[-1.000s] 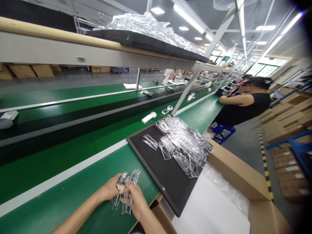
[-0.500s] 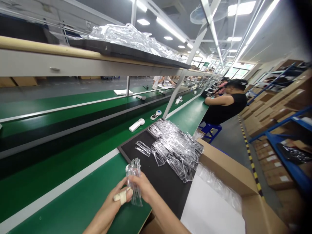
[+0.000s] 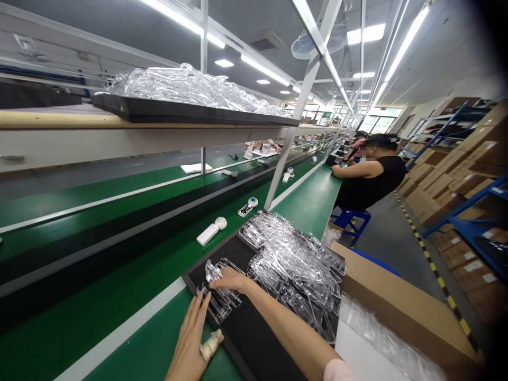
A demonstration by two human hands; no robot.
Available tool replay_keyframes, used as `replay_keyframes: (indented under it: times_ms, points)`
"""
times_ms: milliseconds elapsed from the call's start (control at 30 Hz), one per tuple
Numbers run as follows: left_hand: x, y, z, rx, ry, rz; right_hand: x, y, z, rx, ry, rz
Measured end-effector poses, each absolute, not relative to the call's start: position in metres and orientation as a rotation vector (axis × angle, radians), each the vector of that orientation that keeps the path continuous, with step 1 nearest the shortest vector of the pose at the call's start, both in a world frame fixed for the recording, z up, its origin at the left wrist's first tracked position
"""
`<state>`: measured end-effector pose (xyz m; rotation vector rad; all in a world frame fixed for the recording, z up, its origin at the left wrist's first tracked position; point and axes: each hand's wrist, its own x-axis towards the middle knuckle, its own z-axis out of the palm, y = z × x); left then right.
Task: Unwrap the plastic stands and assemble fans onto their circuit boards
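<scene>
My right hand [image 3: 233, 280] is over the near left part of a black tray [image 3: 257, 344], its fingers closed on a few thin clear plastic pieces [image 3: 213, 271] with curved ends. More clear pieces [image 3: 217, 307] lie in the tray just below its fingers. My left hand [image 3: 193, 330] is at the tray's left edge, fingers stretched out, the fingertips close to those pieces; whether they touch cannot be made out. A pale wrap covers its thumb. A large heap of the same clear pieces [image 3: 293, 264] fills the tray's far right part.
Beyond the tray lie a white handheld device [image 3: 212, 231] and another with its inside exposed [image 3: 248, 207]. An upright metal post [image 3: 280, 169] stands behind. Overhead, a shelf holds a second heaped tray [image 3: 190, 112]. An open cardboard box [image 3: 397, 301] is at right; a seated person [image 3: 365, 174] works farther along.
Both hands were together, holding a bunch of clear pieces above the green table. Now the bunch is down in the tray, the left hand has opened away, and the right hand stays on the pieces.
</scene>
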<state>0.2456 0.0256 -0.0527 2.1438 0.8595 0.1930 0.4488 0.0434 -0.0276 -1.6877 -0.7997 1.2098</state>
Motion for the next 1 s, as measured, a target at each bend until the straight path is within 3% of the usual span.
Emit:
replay_keyframes:
  times_ms: [267,467,733,867,1000]
  points:
    - [0.276,0.048,-0.116,2.526,0.826,0.126,0.453,0.037,-0.026,-2.113,-1.096,0.755]
    - [0.293,0.052,-0.078,2.486,0.945,-0.032,0.467,0.033,-0.033,-2.17,-1.115,0.673]
    - [0.267,0.111,-0.059,2.198,1.212,0.621,0.484,0.024,-0.034,-2.04,-0.999,0.526]
    - [0.288,0.169,-0.035,2.308,1.369,0.419,0.498,0.017,-0.022,-1.967,-0.963,0.446]
    - [0.347,0.203,-0.032,2.444,1.291,0.297,0.513,0.007,-0.032,-1.829,-0.756,0.709]
